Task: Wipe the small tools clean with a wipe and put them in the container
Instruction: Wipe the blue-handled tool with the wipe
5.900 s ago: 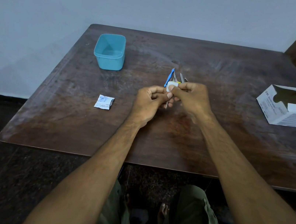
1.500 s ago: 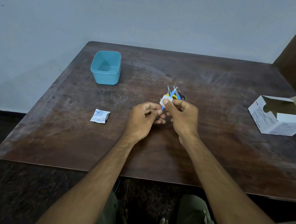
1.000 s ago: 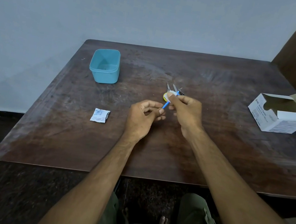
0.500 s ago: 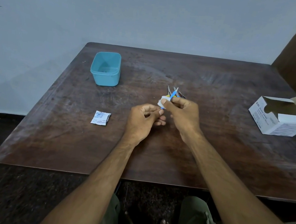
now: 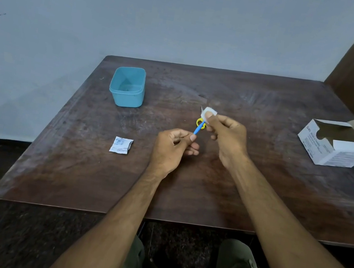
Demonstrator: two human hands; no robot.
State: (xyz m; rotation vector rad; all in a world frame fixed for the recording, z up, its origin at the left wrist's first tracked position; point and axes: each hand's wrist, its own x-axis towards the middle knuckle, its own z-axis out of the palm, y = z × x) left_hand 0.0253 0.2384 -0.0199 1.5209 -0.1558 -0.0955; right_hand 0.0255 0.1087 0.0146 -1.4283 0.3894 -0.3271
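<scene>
Wipe (image 5: pixel 208 113) further along tool (image 5: pixel 198 129) (container (image 5: pixel 128 86) unchanged)

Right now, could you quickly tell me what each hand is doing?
Left hand: pinching the lower end of the blue tool.
Right hand: pinching the white wipe around the tool's upper end.
</scene>
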